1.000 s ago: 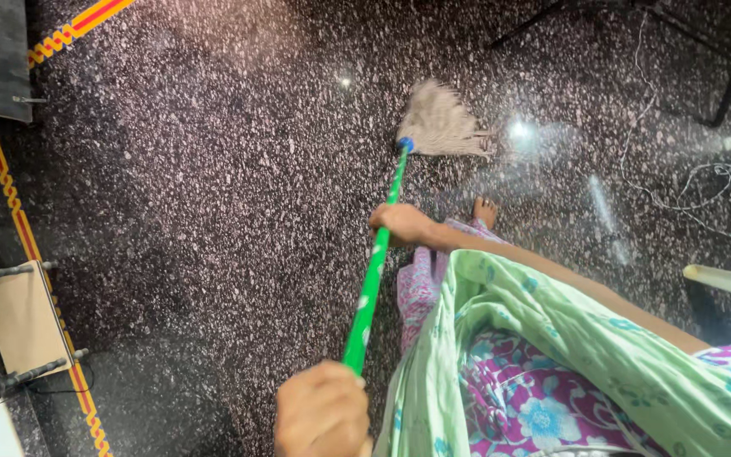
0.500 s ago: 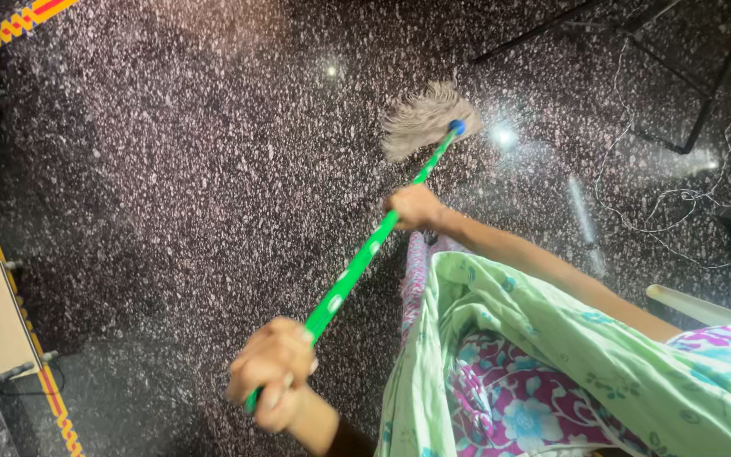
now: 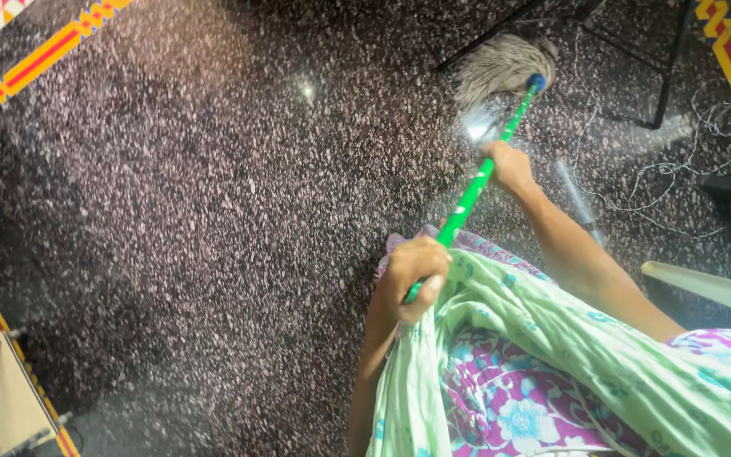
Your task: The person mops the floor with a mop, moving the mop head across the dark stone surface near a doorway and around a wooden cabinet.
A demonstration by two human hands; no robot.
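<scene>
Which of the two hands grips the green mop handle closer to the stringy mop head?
The right hand, stretched out along the green handle just short of the grey mop head. The left hand holds the near end, by the flowered clothing.

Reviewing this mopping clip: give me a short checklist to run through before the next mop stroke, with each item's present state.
1. Left hand closed on the lower end of the green mop handle: ok.
2. Right hand closed on the handle nearer the head: ok.
3. Mop head down on the speckled floor: ok, as far as the view shows.
4. Path clear of the black stand legs beside the mop head: not ok, they lie close by.
5. Loose white cable out of the way: not ok, it trails on the floor to the right.
6. Footing: cannot tell, the feet are hidden by clothing.
</scene>
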